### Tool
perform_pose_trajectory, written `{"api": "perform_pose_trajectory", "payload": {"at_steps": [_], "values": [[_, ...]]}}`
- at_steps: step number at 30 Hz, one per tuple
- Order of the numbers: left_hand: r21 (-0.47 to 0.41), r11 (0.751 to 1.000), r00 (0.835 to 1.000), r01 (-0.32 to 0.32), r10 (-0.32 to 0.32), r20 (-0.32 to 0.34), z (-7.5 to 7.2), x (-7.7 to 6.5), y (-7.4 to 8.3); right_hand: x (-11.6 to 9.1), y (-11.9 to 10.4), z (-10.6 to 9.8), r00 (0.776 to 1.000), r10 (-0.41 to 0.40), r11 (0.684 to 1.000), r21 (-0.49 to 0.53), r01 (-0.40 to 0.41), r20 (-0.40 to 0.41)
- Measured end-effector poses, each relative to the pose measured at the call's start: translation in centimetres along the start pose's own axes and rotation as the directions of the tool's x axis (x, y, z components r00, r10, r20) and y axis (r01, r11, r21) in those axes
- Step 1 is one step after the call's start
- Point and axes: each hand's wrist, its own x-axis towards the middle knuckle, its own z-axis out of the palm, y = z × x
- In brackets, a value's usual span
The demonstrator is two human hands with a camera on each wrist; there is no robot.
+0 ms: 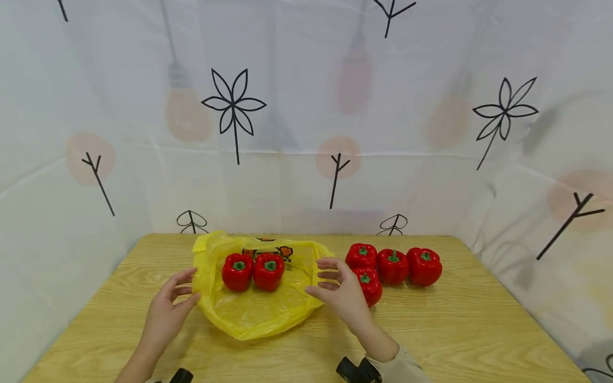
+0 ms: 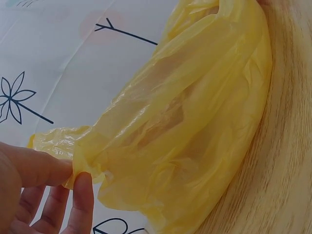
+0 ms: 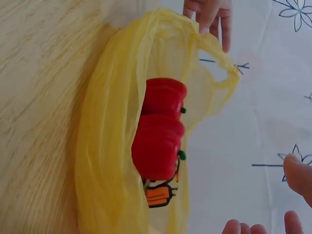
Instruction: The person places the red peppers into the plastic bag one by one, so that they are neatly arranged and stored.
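A yellow plastic bag [image 1: 249,319] lies on the table with its mouth spread wide, and two red bell peppers [image 1: 238,272] sit side by side inside it. At the bag's left edge, my left hand [image 1: 167,306] pinches the thin plastic between thumb [image 2: 46,168] and finger. My right hand [image 1: 346,298] is by the bag's right edge, fingers spread and slightly bent. In the right wrist view its fingertips [image 3: 295,222] are apart from the plastic, with nothing between them. Both peppers [image 3: 157,146] show through the bag's mouth there.
Several more red bell peppers [image 1: 392,267] stand grouped on the wooden table [image 1: 479,319] to the right of the bag. The nearest one [image 1: 370,287] is partly hidden behind my right hand. A patterned white cloth [image 1: 297,186] hangs behind the table.
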Motion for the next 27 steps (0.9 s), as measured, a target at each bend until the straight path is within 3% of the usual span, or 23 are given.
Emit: {"api": "perform_pose_trajectory", "payload": {"at_steps": [15, 27], "values": [[0.0, 1.0, 1.0, -0.022, 0.022, -0.008, 0.1, -0.1, 0.2, -1.1, 0.5, -3.1, 0.996, -0.046, 0.999, -0.012, 0.045, -0.079], [0.012, 1.0, 1.0, -0.017, 0.017, -0.004, 0.0, -0.1, 0.2, -1.4, 0.2, -5.1, 0.992, -0.008, 0.998, -0.067, 0.0, -0.123]]}}
